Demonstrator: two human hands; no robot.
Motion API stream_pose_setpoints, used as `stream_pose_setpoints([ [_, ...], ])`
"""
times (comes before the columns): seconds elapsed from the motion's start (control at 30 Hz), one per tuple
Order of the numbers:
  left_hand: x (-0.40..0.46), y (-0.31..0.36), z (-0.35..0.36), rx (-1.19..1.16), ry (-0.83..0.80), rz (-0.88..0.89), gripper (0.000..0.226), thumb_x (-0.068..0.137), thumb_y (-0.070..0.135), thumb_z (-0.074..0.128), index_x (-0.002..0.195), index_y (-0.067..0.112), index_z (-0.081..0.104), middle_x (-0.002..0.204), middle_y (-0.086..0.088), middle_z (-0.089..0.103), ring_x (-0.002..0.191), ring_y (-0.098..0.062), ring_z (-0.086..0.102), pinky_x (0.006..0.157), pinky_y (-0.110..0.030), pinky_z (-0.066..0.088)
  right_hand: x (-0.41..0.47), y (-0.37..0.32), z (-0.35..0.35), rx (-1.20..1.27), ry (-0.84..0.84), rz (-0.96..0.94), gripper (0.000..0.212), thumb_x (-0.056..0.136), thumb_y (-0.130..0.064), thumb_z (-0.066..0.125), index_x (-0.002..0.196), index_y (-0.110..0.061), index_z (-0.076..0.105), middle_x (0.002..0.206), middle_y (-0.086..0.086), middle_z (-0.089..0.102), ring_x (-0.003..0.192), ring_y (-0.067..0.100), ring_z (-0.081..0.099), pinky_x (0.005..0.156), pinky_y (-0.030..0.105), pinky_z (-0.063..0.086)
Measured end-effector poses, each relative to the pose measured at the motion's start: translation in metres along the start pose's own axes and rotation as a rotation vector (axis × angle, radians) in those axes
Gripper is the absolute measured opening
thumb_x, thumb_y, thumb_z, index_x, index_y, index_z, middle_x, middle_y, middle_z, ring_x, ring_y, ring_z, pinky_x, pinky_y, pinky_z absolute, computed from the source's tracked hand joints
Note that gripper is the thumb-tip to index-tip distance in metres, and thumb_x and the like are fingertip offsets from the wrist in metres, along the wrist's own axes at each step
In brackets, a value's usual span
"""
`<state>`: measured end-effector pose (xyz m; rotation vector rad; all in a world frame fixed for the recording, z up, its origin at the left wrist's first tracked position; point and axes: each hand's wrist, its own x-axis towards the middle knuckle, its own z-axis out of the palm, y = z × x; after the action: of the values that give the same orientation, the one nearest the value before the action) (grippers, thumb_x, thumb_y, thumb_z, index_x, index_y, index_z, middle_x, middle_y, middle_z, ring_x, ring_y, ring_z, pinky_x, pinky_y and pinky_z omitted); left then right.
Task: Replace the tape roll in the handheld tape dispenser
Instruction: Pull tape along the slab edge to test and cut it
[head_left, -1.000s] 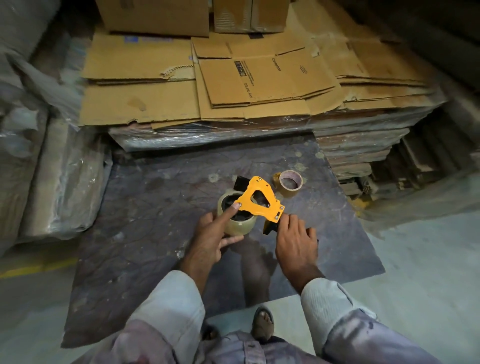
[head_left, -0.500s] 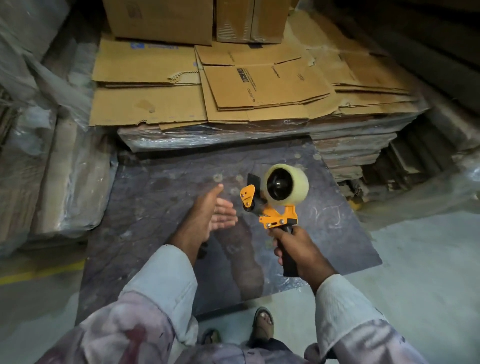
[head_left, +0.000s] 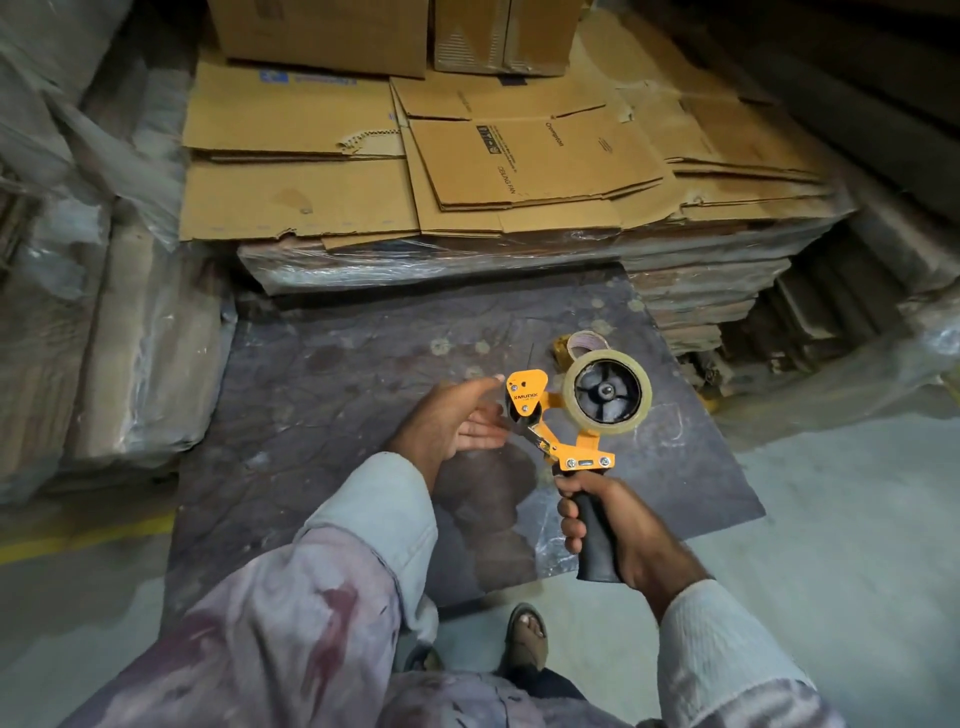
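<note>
The tape dispenser (head_left: 566, 436), new tape roll (head_left: 608, 391) seated, is gripped by the right hand (head_left: 618, 525); the open left hand (head_left: 457, 421), reaching near the cutter end, could be nicked.

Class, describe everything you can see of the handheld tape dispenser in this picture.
The tape dispenser has an orange frame that looks like metal, with screws, a printed brand name and a black handle. A full roll of clear tape sits on its black spoked hub. It is held off the floor, handle down and towards the camera, roll uppermost. The right hand grips the handle; the left hand, fingers straight, is beside the orange front plate.
</note>
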<state>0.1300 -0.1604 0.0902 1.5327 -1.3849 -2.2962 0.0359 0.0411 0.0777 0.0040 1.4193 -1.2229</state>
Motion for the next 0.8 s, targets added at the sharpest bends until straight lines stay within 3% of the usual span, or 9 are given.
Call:
stream_pose_setpoints([
  [0.1,0.003,0.003,0.001,0.026,0.044,0.05,0.017,0.092,0.018,0.07,0.09,0.002,0.062,0.07,-0.015,0.073,0.061,-0.025,0.073,0.051,-0.032,0.06,0.0,0.003,-0.003,-0.062,0.043,-0.047,0.02,0.092,-0.008,0.057,0.074,-0.013,0.049,0.059,0.007,0.046,0.043,0.018,0.036,0.042,0.028,0.032],
  [0.27,0.016,0.01,-0.004,-0.16,0.042,0.144,0.009,0.087,0.01,0.065,0.095,0.012,0.068,0.083,-0.003,0.076,0.081,-0.02,0.067,0.074,-0.035,0.057,0.002,0.004,-0.012,-0.111,0.094,-0.138,0.021,0.092,-0.004,0.06,0.073,-0.009,0.053,0.059,0.011,0.046,0.043,0.021,0.037,0.045,0.031,0.033],
  [0.33,0.02,0.012,-0.005,-0.324,-0.029,0.222,0.008,0.088,0.012,0.055,0.088,0.015,0.063,0.089,-0.004,0.074,0.082,-0.018,0.061,0.071,-0.034,0.05,0.004,0.005,-0.019,-0.084,0.095,-0.169,0.023,0.091,-0.003,0.061,0.07,-0.01,0.054,0.059,0.011,0.046,0.043,0.022,0.037,0.045,0.031,0.033],
  [0.43,0.029,0.015,-0.005,-0.357,-0.066,0.213,0.02,0.091,0.025,0.048,0.079,0.016,0.06,0.097,-0.007,0.071,0.082,-0.02,0.055,0.069,-0.034,0.043,0.005,0.004,-0.033,-0.099,0.131,-0.224,0.023,0.091,-0.003,0.063,0.07,-0.01,0.057,0.059,0.012,0.049,0.044,0.023,0.039,0.046,0.032,0.036],
  [0.57,0.046,0.008,0.012,-0.14,0.129,0.05,0.053,0.09,0.062,0.05,0.103,0.013,0.066,0.115,-0.009,0.069,0.096,-0.022,0.059,0.092,-0.043,0.043,0.012,-0.005,-0.052,-0.198,0.204,-0.298,0.023,0.09,-0.005,0.065,0.068,-0.01,0.061,0.058,0.013,0.051,0.045,0.025,0.042,0.048,0.034,0.039],
  [0.67,0.042,-0.008,0.03,-0.093,0.05,-0.085,0.086,0.077,0.082,0.052,0.112,0.005,0.064,0.111,-0.016,0.069,0.098,-0.029,0.066,0.09,-0.044,0.054,0.022,-0.014,-0.064,-0.362,0.301,-0.354,0.02,0.089,-0.011,0.068,0.071,-0.005,0.062,0.057,0.014,0.055,0.047,0.026,0.047,0.053,0.04,0.042],
  [0.73,0.038,-0.009,0.045,-0.066,-0.059,-0.114,0.093,0.071,0.086,0.057,0.111,0.002,0.066,0.106,-0.018,0.073,0.096,-0.033,0.072,0.085,-0.045,0.06,0.029,-0.02,-0.069,-0.486,0.365,-0.387,0.025,0.087,-0.019,0.072,0.068,-0.007,0.062,0.053,0.01,0.058,0.047,0.024,0.052,0.053,0.038,0.044],
  [0.8,0.043,-0.004,0.057,-0.053,-0.014,-0.075,0.082,0.075,0.077,0.064,0.108,0.002,0.068,0.098,-0.017,0.076,0.089,-0.031,0.075,0.08,-0.042,0.062,0.036,-0.026,-0.071,-0.575,0.402,-0.402,0.03,0.085,-0.027,0.075,0.063,-0.013,0.06,0.049,0.007,0.059,0.044,0.021,0.053,0.051,0.034,0.043],
])
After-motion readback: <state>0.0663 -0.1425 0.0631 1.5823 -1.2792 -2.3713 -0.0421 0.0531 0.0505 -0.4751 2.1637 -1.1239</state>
